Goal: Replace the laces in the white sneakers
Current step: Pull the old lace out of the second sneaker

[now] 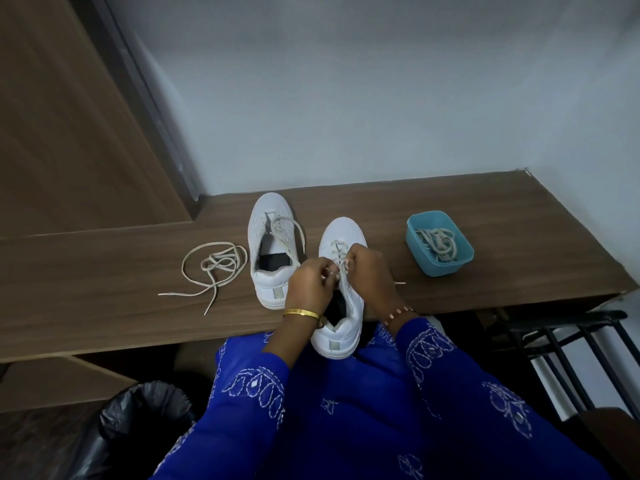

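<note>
Two white sneakers stand on the wooden desk. The left sneaker has a lace hanging loosely from its top eyelets. The right sneaker juts over the desk's front edge, heel towards me. My left hand and my right hand meet over its tongue, each pinching the lace threaded through its front eyelets. A loose off-white lace lies tangled on the desk, left of the sneakers.
A teal plastic tub holding coiled laces sits on the desk to the right. A bin lined with a black bag stands below at the left. A black metal rack is under the desk's right end. The wall is close behind.
</note>
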The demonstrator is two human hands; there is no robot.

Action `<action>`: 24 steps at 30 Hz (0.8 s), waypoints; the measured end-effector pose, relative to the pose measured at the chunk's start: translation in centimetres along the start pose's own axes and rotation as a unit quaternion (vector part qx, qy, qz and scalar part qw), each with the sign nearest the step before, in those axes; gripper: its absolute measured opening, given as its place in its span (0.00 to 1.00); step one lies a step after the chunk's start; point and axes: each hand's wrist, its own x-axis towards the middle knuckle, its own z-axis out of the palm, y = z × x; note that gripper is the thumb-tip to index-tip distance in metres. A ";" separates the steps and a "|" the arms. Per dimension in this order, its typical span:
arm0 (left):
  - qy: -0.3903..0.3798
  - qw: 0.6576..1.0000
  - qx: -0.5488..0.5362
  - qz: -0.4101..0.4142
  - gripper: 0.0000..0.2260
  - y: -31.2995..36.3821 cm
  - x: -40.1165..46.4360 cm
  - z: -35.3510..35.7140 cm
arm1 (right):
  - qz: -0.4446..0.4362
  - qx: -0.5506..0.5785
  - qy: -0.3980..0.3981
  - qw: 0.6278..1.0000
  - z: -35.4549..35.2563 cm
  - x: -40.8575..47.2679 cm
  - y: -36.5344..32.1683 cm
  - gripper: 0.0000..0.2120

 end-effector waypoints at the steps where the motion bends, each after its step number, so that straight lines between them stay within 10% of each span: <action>1: 0.003 1.000 0.001 -0.002 0.04 0.2 0.1 0.1 | 0.005 0.005 0.002 1.000 -0.1 0.2 0.0 0.07; 12: -0.030 0.982 0.181 0.046 0.10 0.8 1.3 -2.0 | -0.009 -0.062 0.047 0.997 -3.3 1.3 0.6 0.06; 17: -0.045 0.993 -0.089 -0.055 0.05 0.0 3.1 -4.4 | 0.001 -0.018 0.180 0.983 -7.3 2.5 1.0 0.08; 24: -0.092 0.945 -0.311 -0.044 0.14 2.3 2.4 -5.1 | 0.036 0.004 0.152 0.988 -5.8 2.1 1.0 0.08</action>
